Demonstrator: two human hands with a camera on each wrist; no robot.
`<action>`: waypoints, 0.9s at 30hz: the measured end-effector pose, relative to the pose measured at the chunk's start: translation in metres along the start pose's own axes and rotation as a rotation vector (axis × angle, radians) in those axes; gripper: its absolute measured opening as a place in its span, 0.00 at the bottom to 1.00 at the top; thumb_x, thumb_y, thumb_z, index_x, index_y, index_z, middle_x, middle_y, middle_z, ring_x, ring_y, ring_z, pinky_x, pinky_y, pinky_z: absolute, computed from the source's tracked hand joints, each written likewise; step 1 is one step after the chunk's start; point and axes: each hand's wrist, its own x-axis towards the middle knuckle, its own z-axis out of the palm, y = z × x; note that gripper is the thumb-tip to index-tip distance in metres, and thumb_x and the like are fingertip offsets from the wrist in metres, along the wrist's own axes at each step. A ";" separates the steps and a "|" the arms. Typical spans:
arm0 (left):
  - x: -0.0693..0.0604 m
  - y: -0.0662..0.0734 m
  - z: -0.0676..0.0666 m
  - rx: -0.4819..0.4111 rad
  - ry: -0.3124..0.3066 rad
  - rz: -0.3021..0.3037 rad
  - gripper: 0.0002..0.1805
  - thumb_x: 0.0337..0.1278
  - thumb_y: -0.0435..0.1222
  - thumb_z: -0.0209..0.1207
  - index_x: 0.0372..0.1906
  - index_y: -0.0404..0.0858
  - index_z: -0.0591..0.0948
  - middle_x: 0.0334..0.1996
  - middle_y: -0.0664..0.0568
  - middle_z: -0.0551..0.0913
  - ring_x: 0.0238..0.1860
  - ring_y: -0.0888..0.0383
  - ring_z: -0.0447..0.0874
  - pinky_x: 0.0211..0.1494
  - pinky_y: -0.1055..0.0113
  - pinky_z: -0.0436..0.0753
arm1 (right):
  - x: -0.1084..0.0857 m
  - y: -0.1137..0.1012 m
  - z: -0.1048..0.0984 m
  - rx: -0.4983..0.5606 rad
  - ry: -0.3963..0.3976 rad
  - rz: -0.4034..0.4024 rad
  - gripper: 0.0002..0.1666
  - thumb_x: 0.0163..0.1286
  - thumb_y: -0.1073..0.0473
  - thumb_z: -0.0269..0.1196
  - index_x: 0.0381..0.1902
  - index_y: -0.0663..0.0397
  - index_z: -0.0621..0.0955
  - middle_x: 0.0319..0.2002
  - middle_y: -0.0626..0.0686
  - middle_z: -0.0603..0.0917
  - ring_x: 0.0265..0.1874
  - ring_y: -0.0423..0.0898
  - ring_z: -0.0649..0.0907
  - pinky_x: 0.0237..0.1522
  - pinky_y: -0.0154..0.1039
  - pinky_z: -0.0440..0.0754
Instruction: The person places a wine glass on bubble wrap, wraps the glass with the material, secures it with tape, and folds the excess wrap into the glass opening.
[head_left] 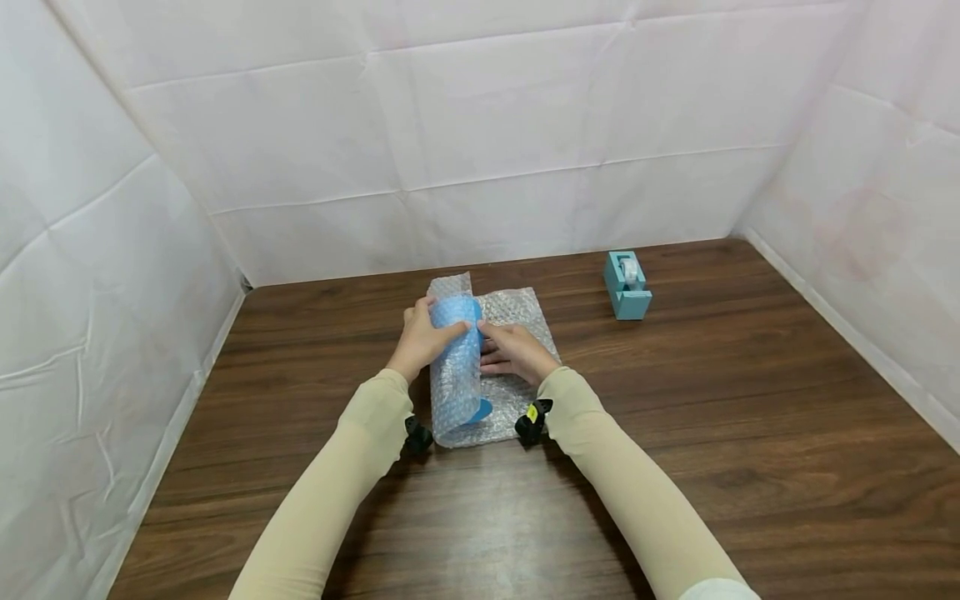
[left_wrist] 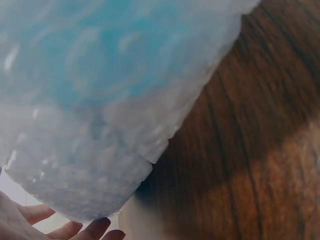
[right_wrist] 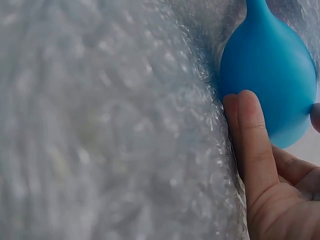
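Note:
A blue goblet (right_wrist: 270, 75) lies on its side, partly rolled in a sheet of bubble wrap (head_left: 453, 375). Its bowl points away from me and its round foot (head_left: 481, 411) sticks out at the near end. My left hand (head_left: 422, 340) grips the wrapped bowl from the left, its thumb across the top; its fingertips (left_wrist: 100, 227) show at the wrap's edge in the left wrist view. On the other side, my right hand (head_left: 517, 350) holds the bowl, with straight fingers (right_wrist: 255, 135) along it and the thumb at its far end. The stem is mostly hidden under wrap.
A teal tape dispenser (head_left: 628, 287) with a clear roll stands at the back right of the wooden table (head_left: 750, 400). The flat part of the wrap (head_left: 517, 308) spreads under my right hand. White sheets (head_left: 487, 125) wall the table in at the back and sides.

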 end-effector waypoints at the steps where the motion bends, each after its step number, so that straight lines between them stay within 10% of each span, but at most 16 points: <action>1: 0.000 0.000 0.000 0.001 0.000 0.001 0.47 0.59 0.49 0.61 0.75 0.42 0.49 0.71 0.37 0.50 0.68 0.39 0.60 0.68 0.43 0.65 | 0.000 0.000 0.000 -0.002 0.001 -0.002 0.38 0.74 0.42 0.52 0.69 0.64 0.63 0.62 0.65 0.72 0.50 0.53 0.82 0.51 0.41 0.82; 27: -0.004 -0.003 0.003 -0.018 0.032 0.031 0.28 0.59 0.52 0.61 0.50 0.39 0.63 0.56 0.40 0.52 0.51 0.43 0.67 0.54 0.50 0.72 | -0.004 -0.001 -0.001 0.002 0.015 -0.001 0.38 0.74 0.42 0.51 0.70 0.62 0.62 0.62 0.65 0.72 0.55 0.57 0.80 0.51 0.41 0.82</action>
